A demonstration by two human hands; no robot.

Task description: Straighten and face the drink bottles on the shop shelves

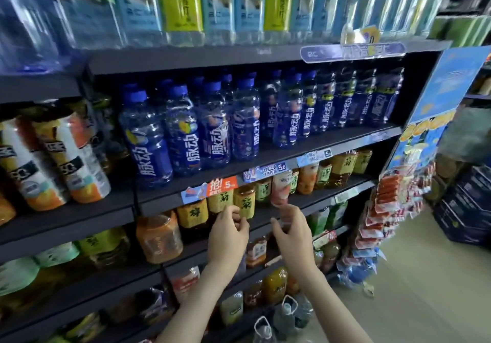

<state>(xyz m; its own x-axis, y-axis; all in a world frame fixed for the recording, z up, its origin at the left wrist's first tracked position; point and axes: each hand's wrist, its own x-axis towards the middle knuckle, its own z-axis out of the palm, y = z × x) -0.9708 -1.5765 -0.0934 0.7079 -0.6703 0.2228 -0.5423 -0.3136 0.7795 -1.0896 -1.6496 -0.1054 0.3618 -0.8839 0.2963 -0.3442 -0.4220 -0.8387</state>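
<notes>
Hands apart at shelf (314, 204) front edge. Left hand (228, 233) pinches tea bottle (244, 201), probably turning its label outward. Right hand (291, 232): grip unclear.

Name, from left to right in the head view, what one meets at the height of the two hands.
First the orange bottle → yellow-label tea bottle → left hand → right hand → hanging red snack packs.
</notes>
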